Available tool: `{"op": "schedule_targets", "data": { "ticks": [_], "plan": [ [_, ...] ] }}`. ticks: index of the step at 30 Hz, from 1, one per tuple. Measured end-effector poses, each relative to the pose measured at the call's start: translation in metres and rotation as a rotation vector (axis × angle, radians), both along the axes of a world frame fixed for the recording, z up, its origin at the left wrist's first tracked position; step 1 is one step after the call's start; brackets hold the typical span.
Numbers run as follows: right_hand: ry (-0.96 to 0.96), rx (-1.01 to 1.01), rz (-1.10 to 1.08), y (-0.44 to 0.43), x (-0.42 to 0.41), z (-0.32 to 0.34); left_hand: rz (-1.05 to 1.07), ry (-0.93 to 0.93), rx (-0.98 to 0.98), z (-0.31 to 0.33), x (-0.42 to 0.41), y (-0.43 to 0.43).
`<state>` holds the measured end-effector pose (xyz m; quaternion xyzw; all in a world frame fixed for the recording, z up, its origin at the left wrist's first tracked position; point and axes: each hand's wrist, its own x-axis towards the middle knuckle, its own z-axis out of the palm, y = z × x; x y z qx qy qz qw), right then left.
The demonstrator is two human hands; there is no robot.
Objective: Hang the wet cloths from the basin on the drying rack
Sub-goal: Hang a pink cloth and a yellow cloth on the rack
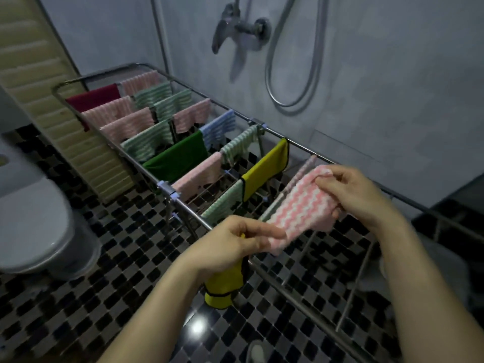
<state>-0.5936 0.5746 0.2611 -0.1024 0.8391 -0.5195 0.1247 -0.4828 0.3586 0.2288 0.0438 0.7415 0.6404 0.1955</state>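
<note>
A pink and white zigzag cloth [301,203] is stretched between my two hands just above the near bars of the metal drying rack [348,279]. My left hand [230,244] pinches its lower corner. My right hand [353,192] grips its upper edge. Several cloths hang over the rack's farther bars: pink striped, green striped, a blue striped one, a dark red one [94,98], a plain green one [178,158] and a yellow one [264,171]. Another yellow cloth [222,286] hangs from the rack's front rail under my left wrist. No basin is in view.
A white toilet [34,226] stands at the left. A shower mixer [235,30] and hose [293,74] hang on the grey wall behind the rack. The floor [117,258] is black and white mosaic tile. The rack's near right bars carry nothing.
</note>
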Motion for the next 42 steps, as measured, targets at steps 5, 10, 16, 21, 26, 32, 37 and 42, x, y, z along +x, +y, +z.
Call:
{"op": "schedule_targets", "data": {
  "ticks": [5,10,16,21,26,32,37,42],
  "plan": [
    [-0.056,0.258,0.126,0.035,-0.008,-0.01,0.059,-0.157,0.051,-0.024,0.002,0.027],
    [-0.057,0.514,0.189,0.02,-0.021,-0.079,0.126,-0.199,-0.326,-0.078,-0.007,0.046],
    [-0.04,0.454,0.091,0.014,-0.031,-0.133,0.401,-0.11,-0.653,-0.104,-0.01,0.065],
    [0.008,0.43,0.069,0.01,-0.037,-0.144,0.441,-0.026,-0.869,-0.105,-0.017,0.064],
    [0.142,0.533,0.205,0.018,-0.034,-0.14,0.444,0.063,-1.033,-0.106,-0.01,0.069],
    [0.076,0.633,0.535,0.039,-0.034,-0.121,0.198,-0.006,-0.911,-0.103,-0.006,0.082],
    [0.161,0.706,0.609,0.046,-0.023,-0.125,0.139,0.022,-0.919,-0.104,-0.007,0.09],
    [0.27,0.693,0.615,0.05,-0.018,-0.134,0.125,0.053,-0.891,-0.106,-0.005,0.093]
  ]
}}
